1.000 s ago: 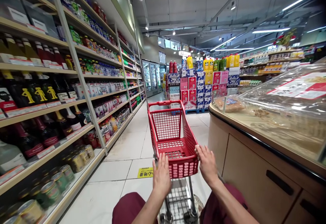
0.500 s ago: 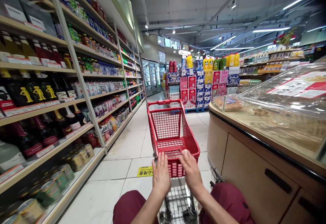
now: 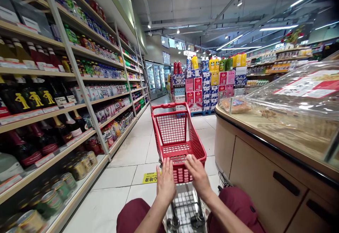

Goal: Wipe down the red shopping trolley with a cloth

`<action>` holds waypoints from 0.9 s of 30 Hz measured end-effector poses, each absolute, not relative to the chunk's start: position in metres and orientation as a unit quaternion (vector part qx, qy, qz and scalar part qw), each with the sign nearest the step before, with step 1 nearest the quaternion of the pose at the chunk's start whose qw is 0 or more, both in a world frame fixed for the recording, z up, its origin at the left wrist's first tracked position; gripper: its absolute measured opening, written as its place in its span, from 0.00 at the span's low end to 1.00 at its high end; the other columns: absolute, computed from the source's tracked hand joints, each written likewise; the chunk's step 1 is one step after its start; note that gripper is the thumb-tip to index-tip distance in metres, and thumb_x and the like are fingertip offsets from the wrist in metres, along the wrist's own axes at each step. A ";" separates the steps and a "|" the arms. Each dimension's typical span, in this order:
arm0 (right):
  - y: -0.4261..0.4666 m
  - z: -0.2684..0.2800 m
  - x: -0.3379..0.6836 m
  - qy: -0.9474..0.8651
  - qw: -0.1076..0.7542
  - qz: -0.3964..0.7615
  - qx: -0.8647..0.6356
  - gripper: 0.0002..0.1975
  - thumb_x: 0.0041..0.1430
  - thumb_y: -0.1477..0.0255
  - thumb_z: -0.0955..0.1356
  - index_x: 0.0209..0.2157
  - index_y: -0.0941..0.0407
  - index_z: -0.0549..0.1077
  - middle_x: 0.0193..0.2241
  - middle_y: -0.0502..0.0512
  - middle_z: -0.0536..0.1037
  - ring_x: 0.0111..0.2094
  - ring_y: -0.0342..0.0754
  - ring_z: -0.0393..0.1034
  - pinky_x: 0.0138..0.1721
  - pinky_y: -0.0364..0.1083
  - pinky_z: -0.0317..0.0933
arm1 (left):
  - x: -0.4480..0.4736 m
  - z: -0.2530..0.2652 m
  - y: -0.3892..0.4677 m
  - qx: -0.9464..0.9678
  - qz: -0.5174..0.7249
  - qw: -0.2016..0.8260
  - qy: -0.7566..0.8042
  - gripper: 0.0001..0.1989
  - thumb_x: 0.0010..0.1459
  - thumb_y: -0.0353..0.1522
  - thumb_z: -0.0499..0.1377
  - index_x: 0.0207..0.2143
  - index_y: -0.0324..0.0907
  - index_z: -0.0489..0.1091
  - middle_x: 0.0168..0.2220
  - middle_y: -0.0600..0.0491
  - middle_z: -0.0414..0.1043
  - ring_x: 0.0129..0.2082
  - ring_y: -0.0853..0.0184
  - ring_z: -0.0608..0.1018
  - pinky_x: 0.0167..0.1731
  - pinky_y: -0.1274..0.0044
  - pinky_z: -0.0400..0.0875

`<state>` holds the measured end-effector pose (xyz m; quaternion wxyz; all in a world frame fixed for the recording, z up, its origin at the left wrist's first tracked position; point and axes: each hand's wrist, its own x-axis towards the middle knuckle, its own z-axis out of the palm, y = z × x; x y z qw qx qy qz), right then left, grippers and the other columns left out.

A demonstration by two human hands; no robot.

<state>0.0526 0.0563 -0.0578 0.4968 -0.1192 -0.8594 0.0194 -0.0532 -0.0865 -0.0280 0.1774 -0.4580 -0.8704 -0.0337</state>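
Observation:
A red plastic shopping cart [image 3: 197, 143] stands on the tiled floor in front of me, its basket holding nothing that I can see. My left hand [image 3: 166, 181] is stretched out at the near left side of the basket, fingers extended and palm facing down. At the near right corner, my right hand [image 3: 198, 176] is held the same way, fingers straight. Both hands overlap the basket's near end in the view; whether they touch it I cannot tell. Neither hand holds anything. My knees in dark red trousers [image 3: 235, 204] show at the bottom.
Tall shelves [image 3: 96, 102] of bottles and cans line the left side. A curved wooden counter [image 3: 254, 162] with clear plastic covers stands close on the right. Stacked drink cartons [image 3: 198, 97] stand ahead, and a yellow floor sign [image 3: 149, 177] lies left of the cart.
The view has shifted very slightly, so the shelves, cart and counter sit a little further left. Both hands keep nearly the same pose by the cart.

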 end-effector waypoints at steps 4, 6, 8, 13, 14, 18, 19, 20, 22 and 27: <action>0.074 -0.054 0.061 -0.824 0.513 0.030 -0.238 0.26 0.54 0.84 0.55 0.54 0.53 0.61 0.54 0.55 0.63 0.59 0.49 0.47 0.54 0.57 0.51 | -0.051 -0.028 -0.084 -0.445 -0.026 0.174 -0.878 0.36 0.46 0.23 0.45 0.60 0.35 0.43 0.62 0.48 0.39 0.62 0.61 0.39 0.57 0.58 0.40; 0.066 -0.056 0.054 -0.832 0.513 0.030 -0.209 0.26 0.54 0.84 0.55 0.53 0.53 0.61 0.54 0.56 0.62 0.59 0.49 0.47 0.54 0.56 0.52 | -0.050 -0.029 -0.083 -0.434 -0.027 0.178 -0.883 0.35 0.45 0.23 0.45 0.59 0.35 0.44 0.62 0.47 0.40 0.62 0.60 0.39 0.57 0.58 0.40; 0.053 -0.057 0.044 -0.859 0.495 0.024 -0.128 0.26 0.54 0.85 0.55 0.53 0.51 0.62 0.54 0.53 0.63 0.58 0.47 0.48 0.54 0.54 0.53 | -0.050 -0.029 -0.083 -0.435 -0.030 0.182 -0.882 0.35 0.45 0.22 0.45 0.59 0.36 0.44 0.62 0.48 0.41 0.62 0.61 0.40 0.57 0.57 0.40; 0.066 -0.055 0.051 -0.848 0.501 0.026 -0.171 0.26 0.55 0.84 0.55 0.53 0.51 0.61 0.53 0.54 0.64 0.58 0.48 0.48 0.54 0.56 0.52 | -0.051 -0.023 -0.086 -0.453 -0.037 0.166 -0.875 0.35 0.46 0.23 0.45 0.60 0.36 0.43 0.62 0.49 0.40 0.61 0.61 0.42 0.57 0.58 0.41; 0.073 -0.055 0.055 -0.833 0.511 0.028 -0.208 0.26 0.55 0.83 0.55 0.54 0.52 0.61 0.53 0.55 0.64 0.59 0.49 0.48 0.54 0.57 0.51 | -0.049 -0.021 -0.086 -0.450 -0.038 0.159 -0.878 0.35 0.46 0.24 0.45 0.60 0.35 0.43 0.62 0.48 0.40 0.61 0.61 0.42 0.57 0.57 0.41; 0.068 -0.059 0.056 -0.837 0.515 0.016 -0.181 0.25 0.56 0.83 0.55 0.54 0.53 0.60 0.55 0.56 0.61 0.59 0.49 0.47 0.54 0.56 0.51 | -0.036 -0.021 -0.082 -0.469 -0.036 0.141 -0.871 0.36 0.46 0.25 0.47 0.60 0.36 0.41 0.62 0.48 0.37 0.61 0.59 0.41 0.57 0.57 0.41; 0.063 -0.060 0.053 -0.849 0.508 0.013 -0.145 0.25 0.56 0.82 0.55 0.54 0.52 0.60 0.55 0.56 0.61 0.59 0.49 0.47 0.54 0.56 0.52 | -0.032 -0.021 -0.082 -0.483 -0.035 0.138 -0.864 0.36 0.46 0.25 0.47 0.60 0.37 0.41 0.62 0.48 0.36 0.61 0.60 0.40 0.57 0.58 0.42; 0.059 -0.061 0.051 -0.858 0.500 0.011 -0.115 0.25 0.56 0.82 0.55 0.53 0.51 0.61 0.55 0.55 0.62 0.59 0.48 0.48 0.54 0.55 0.53 | -0.030 -0.023 -0.081 -0.496 -0.034 0.136 -0.857 0.36 0.47 0.24 0.47 0.60 0.38 0.40 0.62 0.49 0.35 0.62 0.60 0.40 0.57 0.58 0.42; 0.059 -0.060 0.051 -0.862 0.495 0.010 -0.109 0.25 0.55 0.83 0.55 0.53 0.51 0.61 0.54 0.54 0.63 0.58 0.48 0.48 0.54 0.55 0.53 | -0.027 -0.026 -0.081 -0.507 -0.035 0.138 -0.850 0.37 0.46 0.23 0.46 0.60 0.39 0.39 0.62 0.50 0.35 0.62 0.61 0.39 0.57 0.58 0.41; 0.073 -0.058 0.061 -0.826 0.514 0.012 -0.229 0.24 0.56 0.82 0.55 0.54 0.55 0.61 0.54 0.59 0.63 0.59 0.51 0.47 0.53 0.59 0.52 | -0.026 -0.032 -0.080 -0.505 -0.041 0.163 -0.846 0.39 0.45 0.23 0.47 0.60 0.37 0.36 0.62 0.49 0.35 0.62 0.61 0.39 0.57 0.58 0.42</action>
